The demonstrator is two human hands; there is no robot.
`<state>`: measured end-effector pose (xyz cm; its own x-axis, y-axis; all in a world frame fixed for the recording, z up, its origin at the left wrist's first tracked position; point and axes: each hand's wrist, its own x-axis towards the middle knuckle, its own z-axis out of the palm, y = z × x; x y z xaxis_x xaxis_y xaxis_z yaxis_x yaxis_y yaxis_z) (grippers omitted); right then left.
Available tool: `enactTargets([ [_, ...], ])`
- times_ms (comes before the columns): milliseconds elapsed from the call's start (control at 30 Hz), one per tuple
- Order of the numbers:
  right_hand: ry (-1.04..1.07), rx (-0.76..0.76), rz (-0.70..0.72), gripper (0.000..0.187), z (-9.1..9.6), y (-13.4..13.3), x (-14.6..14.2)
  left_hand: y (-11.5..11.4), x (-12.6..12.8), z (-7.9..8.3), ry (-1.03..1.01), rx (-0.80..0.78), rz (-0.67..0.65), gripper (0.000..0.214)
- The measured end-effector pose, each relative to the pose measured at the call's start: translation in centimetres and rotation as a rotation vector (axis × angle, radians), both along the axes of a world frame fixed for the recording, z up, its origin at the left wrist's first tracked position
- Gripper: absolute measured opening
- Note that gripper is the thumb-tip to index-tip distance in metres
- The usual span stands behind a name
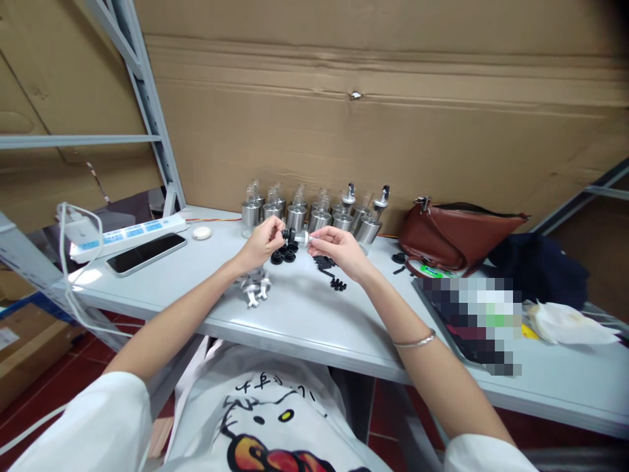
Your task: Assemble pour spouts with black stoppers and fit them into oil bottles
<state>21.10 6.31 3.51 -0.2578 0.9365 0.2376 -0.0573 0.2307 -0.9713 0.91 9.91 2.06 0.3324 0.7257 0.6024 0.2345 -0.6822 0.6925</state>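
Note:
Both my hands meet above the middle of the table, around a bottle pourer (301, 238) with a white body and a black ribbed stopper. The fingers of my left hand (264, 245) are closed on the black end. At the white end, my right hand (343, 250) pinches with thumb and fingertips; its tip is partly hidden. Below my left hand lie black stoppers (278, 256) and, nearer me, several white spouts (252, 294). Small black caps (338, 284) and other black pieces (323, 262) lie beneath my right hand.
Glass bottles in steel sleeves (296, 216) stand in rows behind my hands; two at the right carry pourers. To the left are a phone (146, 254), a power strip (128, 235) and a white round case (202, 233). A brown bag (455, 236) sits at the right.

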Motion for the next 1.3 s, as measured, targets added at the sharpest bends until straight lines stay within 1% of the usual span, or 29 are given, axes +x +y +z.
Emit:
enactTargets([
  [133,0.015,-0.01,-0.012,0.035,0.0,-0.1,-0.2,-0.3,0.2,0.0,-0.009,0.021,-0.012,0.008],
  [267,0.02,-0.001,-0.005,0.033,0.0,0.0,-0.1,-1.1,0.3,0.4,0.042,0.046,-0.013,0.007],
  [400,0.024,-0.009,-0.006,0.032,0.0,-0.1,0.0,-1.6,0.4,0.8,0.072,0.013,-0.025,0.005],
  [600,0.045,-0.024,0.017,0.032,0.0,-0.1,0.0,-1.7,0.2,0.7,0.015,-0.027,-0.086,0.009],
  [700,0.056,-0.024,0.017,0.031,-0.1,0.0,0.1,-1.7,0.1,0.8,-0.023,-0.055,-0.139,0.014],
  [833,0.091,-0.05,0.073,0.032,-0.2,0.0,0.2,-1.7,0.2,0.9,-0.047,-0.058,-0.181,0.025],
  [933,0.106,-0.068,0.101,0.033,-0.2,-0.1,0.2,-1.7,0.2,0.9,0.002,-0.153,-0.257,0.04],
  [1000,0.105,-0.071,0.098,0.032,-0.2,-0.1,0.3,-1.7,0.3,0.8,0.046,-0.2,-0.299,0.046],
  [1133,0.108,-0.09,0.117,0.031,-0.1,-0.2,0.3,-1.7,0.2,0.8,0.076,-0.234,-0.329,0.052],
  [1300,0.104,-0.105,0.143,0.031,0.0,-0.3,0.2,-1.7,0.4,0.7,0.031,-0.24,-0.36,0.055],
])
